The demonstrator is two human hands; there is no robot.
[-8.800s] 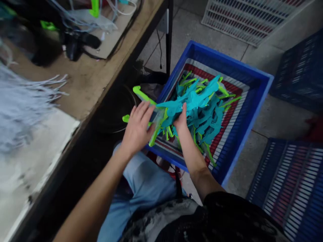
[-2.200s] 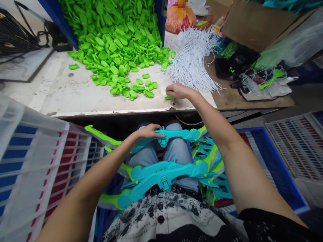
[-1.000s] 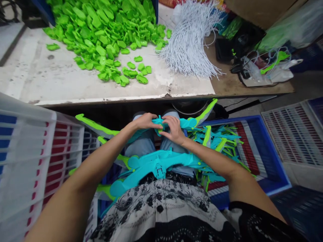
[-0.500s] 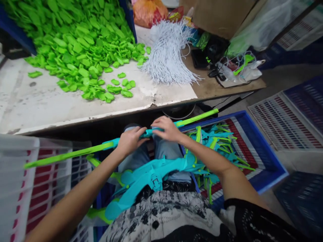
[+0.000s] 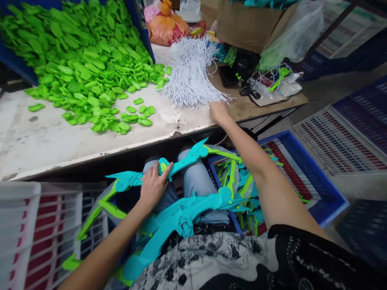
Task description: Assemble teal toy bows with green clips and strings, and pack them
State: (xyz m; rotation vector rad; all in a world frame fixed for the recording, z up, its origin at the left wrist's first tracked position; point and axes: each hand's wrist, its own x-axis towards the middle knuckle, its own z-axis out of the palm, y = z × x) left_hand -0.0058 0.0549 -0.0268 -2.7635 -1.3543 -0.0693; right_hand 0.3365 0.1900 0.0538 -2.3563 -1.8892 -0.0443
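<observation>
My left hand (image 5: 153, 183) is wrapped around the middle of a teal and lime-green plastic toy bow part (image 5: 184, 162), held level over my knees. Its jointed green arms bend down at both ends. My right hand (image 5: 219, 112) reaches to the table edge, at the lower right end of a bundle of thin white cords (image 5: 193, 80). The fingers are curled closed; their tips are hidden, so what they pinch does not show. Across my lap lie more teal bow parts (image 5: 181, 219) like the held one.
Small green plastic pieces (image 5: 90, 80) spill from a blue bin across the table (image 5: 18, 133). A blue crate (image 5: 332, 209) with teal and green parts stands at my right, a white crate (image 5: 36, 225) at my left. A cardboard box (image 5: 248, 24) and an orange bag (image 5: 167, 26) sit at the back.
My right hand has let go of the bow part and moved up to the white cords. The bow part, still in my left hand, has turned over, and its green arms now fold downward.
</observation>
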